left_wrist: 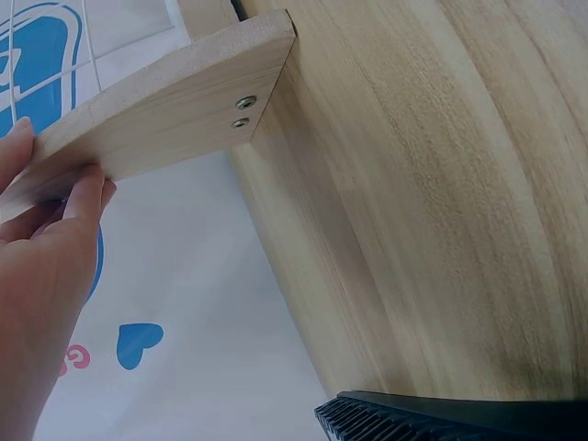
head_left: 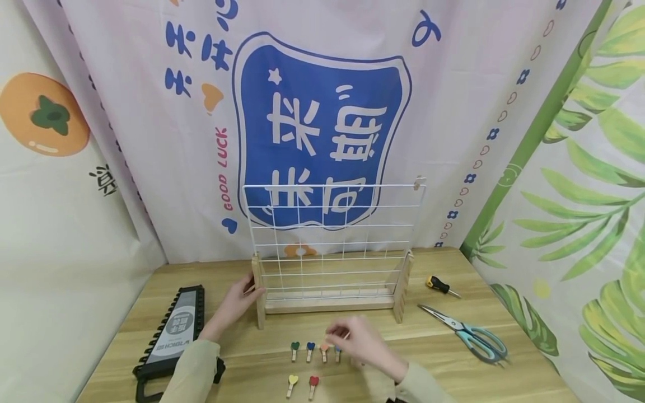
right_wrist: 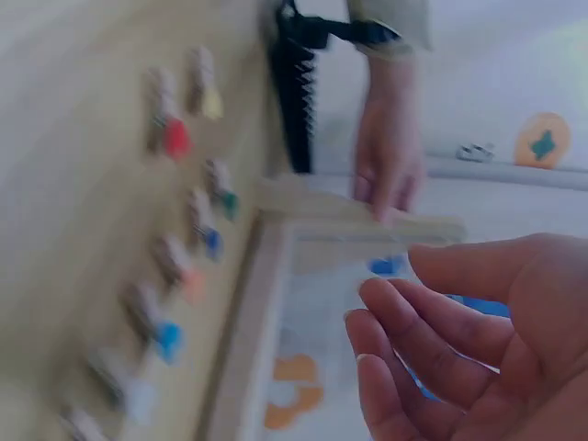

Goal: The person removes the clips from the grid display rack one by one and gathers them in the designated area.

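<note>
A wooden stand with a white wire grid (head_left: 332,226) stands on the table. My left hand (head_left: 237,301) grips its left wooden side post (head_left: 258,302), thumb on one face and fingers on the other in the left wrist view. My right hand (head_left: 365,341) hovers over the small heart clothespins, fingers loosely bent and holding nothing. Green (head_left: 295,348), blue (head_left: 310,348) and orange (head_left: 325,349) clothespins lie in a row; a light-blue one (right_wrist: 168,338) is partly covered in the head view. Yellow (head_left: 293,382) and red (head_left: 313,382) clothespins lie nearer.
A black tool with a toothed edge and grey label (head_left: 176,327) lies at the left. Scissors (head_left: 471,336) and a small screwdriver (head_left: 440,285) are at the right. A small pale piece (head_left: 420,181) sits on the grid's upper right corner. A printed curtain (head_left: 191,168) hangs behind.
</note>
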The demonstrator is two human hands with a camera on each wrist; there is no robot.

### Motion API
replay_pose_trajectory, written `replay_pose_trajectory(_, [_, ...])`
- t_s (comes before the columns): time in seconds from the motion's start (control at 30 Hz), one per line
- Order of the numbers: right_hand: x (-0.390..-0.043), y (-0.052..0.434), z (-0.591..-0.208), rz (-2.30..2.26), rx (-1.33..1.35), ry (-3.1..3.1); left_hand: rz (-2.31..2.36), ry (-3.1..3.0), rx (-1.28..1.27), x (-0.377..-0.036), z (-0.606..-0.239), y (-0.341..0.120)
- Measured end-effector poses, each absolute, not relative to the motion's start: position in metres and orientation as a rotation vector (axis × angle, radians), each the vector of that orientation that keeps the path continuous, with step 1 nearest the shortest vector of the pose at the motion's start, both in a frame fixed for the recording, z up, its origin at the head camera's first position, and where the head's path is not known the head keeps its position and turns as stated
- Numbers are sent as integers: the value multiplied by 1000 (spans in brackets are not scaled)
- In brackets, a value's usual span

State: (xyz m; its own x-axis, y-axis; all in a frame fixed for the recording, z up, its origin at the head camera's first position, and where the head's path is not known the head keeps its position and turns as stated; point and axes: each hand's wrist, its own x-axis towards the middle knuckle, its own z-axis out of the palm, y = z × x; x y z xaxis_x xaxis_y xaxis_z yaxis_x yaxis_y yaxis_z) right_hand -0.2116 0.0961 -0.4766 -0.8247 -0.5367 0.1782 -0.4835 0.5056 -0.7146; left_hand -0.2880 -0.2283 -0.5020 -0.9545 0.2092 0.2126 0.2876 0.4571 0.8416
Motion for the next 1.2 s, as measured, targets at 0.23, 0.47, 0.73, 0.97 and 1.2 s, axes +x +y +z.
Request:
replay_pose_trajectory(0.23, [-231, 129, -412, -1348, -1014, 2990, -1536, -2612, -442, -288, -502, -229])
replay_pose_trajectory(0.47, [-255, 165, -342, -1495, -1152, 3333, -1543, -2603, -449, -288, -502, -229])
replay_pose_trajectory(0.73, [-279, 205, -276, -1697, -948, 3504, -1552, -2598, -455, -286, -501, -228])
replay_pose_trajectory(0.97, [-297, 223, -254, -1549, -935, 3544, -1564, -2589, -459, -286, -501, -228])
replay_pose_trajectory(1.2, [-301, 228, -246, -1300, -933, 3544, -1546, -2594, -451, -286, -502, -228])
